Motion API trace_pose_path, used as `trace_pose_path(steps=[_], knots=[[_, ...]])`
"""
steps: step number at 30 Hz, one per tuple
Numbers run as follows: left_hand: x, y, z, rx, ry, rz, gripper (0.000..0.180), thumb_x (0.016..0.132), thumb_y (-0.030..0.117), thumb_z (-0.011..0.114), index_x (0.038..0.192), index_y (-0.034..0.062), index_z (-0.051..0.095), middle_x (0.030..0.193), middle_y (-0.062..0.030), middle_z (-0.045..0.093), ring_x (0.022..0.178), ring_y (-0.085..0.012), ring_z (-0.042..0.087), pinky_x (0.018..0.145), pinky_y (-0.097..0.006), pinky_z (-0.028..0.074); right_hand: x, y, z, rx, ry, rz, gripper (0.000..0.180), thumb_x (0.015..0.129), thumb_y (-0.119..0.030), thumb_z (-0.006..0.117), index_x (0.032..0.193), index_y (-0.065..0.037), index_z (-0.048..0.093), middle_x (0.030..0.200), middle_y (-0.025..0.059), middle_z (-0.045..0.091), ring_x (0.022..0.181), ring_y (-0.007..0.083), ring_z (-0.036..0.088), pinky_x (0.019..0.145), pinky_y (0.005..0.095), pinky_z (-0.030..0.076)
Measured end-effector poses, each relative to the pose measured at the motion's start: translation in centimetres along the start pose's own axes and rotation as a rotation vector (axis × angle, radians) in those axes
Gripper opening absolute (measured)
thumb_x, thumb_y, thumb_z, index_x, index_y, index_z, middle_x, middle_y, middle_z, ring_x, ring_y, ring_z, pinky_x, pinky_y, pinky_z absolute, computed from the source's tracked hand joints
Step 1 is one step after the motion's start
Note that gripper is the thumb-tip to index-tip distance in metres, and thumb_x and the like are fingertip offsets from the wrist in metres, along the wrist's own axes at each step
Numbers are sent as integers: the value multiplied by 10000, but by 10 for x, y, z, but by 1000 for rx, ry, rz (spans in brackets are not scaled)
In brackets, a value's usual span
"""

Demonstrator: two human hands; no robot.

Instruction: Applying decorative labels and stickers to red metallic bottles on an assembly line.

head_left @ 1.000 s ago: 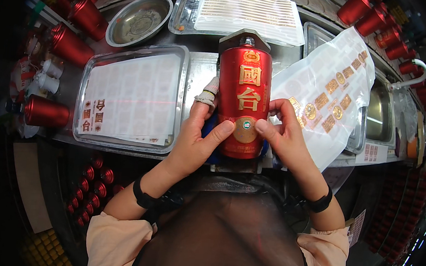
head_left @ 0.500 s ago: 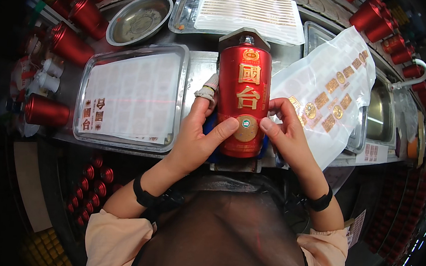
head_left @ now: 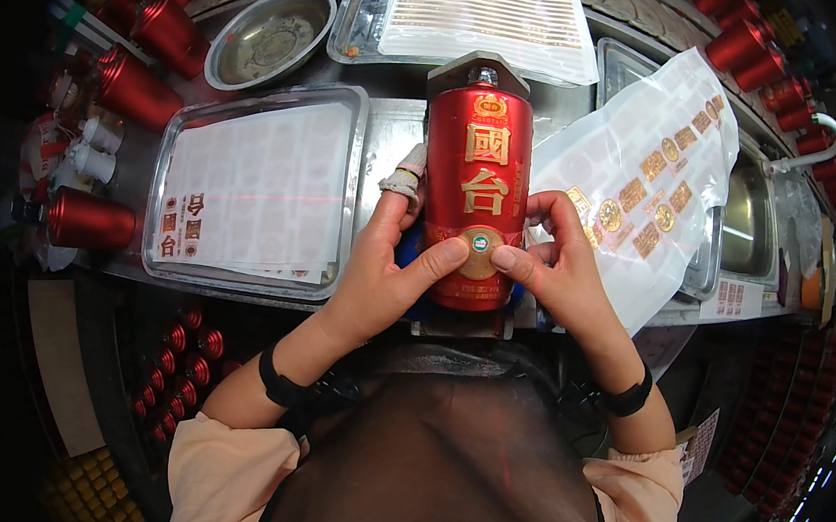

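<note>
A red bottle with raised gold characters lies in front of me, its neck pointing away. On its lower part is a round gold decal with a small green-and-white dot. My left hand holds the bottle's left side, thumb pressed at the decal's left edge. A white covering wraps one of its fingertips. My right hand grips the other side, with its thumb on the decal's right edge and the index finger curled by the bottle. The fingers beneath the bottle are hidden.
On the left, a metal tray holds decal sheets; behind it stands a metal bowl. Another tray with striped sheets lies at the back. A translucent sheet of gold decals spreads to the right, near a sink. Red bottles stand around.
My right thumb has moved left from the bottle's edge onto the decal. The left thumb stays nearly in place, and the bottle has barely shifted.
</note>
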State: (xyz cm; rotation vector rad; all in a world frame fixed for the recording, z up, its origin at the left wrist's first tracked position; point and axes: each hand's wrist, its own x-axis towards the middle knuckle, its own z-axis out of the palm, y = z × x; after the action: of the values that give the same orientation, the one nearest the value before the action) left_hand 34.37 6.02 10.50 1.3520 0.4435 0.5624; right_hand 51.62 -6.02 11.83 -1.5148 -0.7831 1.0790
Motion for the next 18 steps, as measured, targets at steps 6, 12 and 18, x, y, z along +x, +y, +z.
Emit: trace_pose_path(steps=[6,12,18], knots=[[3,5,0,6,8,19,767,931,215,685,1508,-29,243,1448,-167,440,1342,-223,439,1127,-364,331,3,-9,-2,44,9,67,545,829,-272,818,1142,-19,450,1037,67,533,726,54,601,580,180,502],[5,6,6,-48,45,-26,758,926,217,690,1503,-19,259,1414,-164,475,1307,-218,478,1090,-354,379,6,1,1,-66,58,-2,511,837,-295,812,1107,-19,477,1002,51,532,711,41,548,573,182,469],[6,5,5,-69,56,-7,737,914,231,714,1478,-8,305,1385,-154,505,1279,-217,503,1081,-354,390,7,2,2,-46,68,-2,516,834,-304,815,1101,-22,475,999,46,537,659,29,522,543,175,451]])
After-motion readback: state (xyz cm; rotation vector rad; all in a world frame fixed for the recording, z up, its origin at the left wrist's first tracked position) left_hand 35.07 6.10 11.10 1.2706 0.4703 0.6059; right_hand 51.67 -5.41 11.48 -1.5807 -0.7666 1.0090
